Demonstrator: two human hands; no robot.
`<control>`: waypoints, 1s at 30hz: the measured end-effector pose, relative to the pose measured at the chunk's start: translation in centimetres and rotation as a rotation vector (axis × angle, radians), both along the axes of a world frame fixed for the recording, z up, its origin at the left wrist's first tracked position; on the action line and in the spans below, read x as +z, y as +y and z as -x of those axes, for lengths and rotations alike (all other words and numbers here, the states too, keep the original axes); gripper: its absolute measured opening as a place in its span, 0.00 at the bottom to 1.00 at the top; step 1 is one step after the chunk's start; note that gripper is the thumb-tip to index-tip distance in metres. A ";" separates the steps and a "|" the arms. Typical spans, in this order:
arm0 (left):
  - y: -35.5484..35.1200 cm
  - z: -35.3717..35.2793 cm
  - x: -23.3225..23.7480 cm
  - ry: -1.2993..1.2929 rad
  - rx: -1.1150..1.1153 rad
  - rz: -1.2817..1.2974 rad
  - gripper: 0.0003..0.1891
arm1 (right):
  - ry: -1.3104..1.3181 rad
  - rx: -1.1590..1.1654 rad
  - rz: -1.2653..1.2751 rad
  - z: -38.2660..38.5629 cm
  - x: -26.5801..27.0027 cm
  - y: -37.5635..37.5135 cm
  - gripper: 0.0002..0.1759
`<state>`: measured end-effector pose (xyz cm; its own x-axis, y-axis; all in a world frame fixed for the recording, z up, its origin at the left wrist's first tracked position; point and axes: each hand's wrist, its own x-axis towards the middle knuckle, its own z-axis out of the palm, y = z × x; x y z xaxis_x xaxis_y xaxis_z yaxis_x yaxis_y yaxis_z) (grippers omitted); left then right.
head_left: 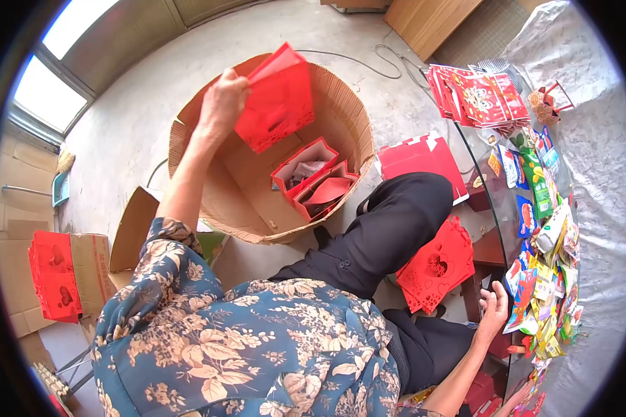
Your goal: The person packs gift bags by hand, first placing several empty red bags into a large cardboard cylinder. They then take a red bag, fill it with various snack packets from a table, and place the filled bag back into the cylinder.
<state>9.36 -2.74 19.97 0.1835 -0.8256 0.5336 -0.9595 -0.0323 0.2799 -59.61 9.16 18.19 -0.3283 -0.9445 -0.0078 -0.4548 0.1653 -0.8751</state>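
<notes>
My left hand (224,103) is closed on the upper left edge of a red gift bag (277,101), held over a large open cardboard box (240,184). Inside the box, at its right side, two red bags (305,167) stand with their tops open and something in them. My right hand (494,306) is at the lower right, fingers spread and holding nothing, close to the edge of the glass table and the pile of snack packets (542,292) on it.
Stacks of red bags lie beside my knee (438,267), on the table's far end (480,97) and at the far left (55,276). A red carton (424,163) is right of the box. A cable (382,59) crosses the floor.
</notes>
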 end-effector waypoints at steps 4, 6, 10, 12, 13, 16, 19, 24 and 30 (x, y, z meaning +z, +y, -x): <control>-1.2 -1.9 -9.5 0.035 0.074 -0.167 0.04 | 0.026 0.034 -0.080 0.4 -1.1 0.9 0.20; -1.4 -1.6 -13.2 0.081 0.073 -0.215 0.04 | 0.028 0.042 -0.113 0.5 -1.4 1.4 0.20; -1.5 0.5 -19.5 0.270 0.040 -0.258 0.06 | 0.008 0.058 -0.162 0.7 -1.9 1.9 0.19; -0.8 1.7 -21.7 0.289 -0.061 -0.375 0.07 | -0.014 0.058 -0.184 0.7 -2.4 2.0 0.19; -0.5 2.1 -22.2 0.246 -0.140 -0.434 0.08 | -0.026 0.057 -0.189 0.8 -2.8 2.0 0.19; -1.0 2.9 -21.4 0.367 -0.162 -0.456 0.11 | -0.054 0.045 -0.206 -0.2 -2.8 1.9 0.19; -0.6 3.7 -18.9 0.260 -0.093 -0.368 0.17 | -0.057 0.048 -0.213 -0.3 -3.3 1.9 0.20; -0.4 3.8 -16.2 0.209 -0.236 -0.387 0.13 | -0.043 0.035 -0.193 -0.4 -4.6 1.1 0.21; 0.3 9.1 -16.6 -0.028 -0.381 -0.424 0.12 | -0.095 0.027 -0.163 1.4 -5.0 0.3 0.19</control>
<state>0.22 -2.42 3.40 -0.1790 -0.9736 0.1417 -0.9321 0.2139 0.2922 -61.03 9.49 13.22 -0.2936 -0.9367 -0.1909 -0.3774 0.2971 -0.8771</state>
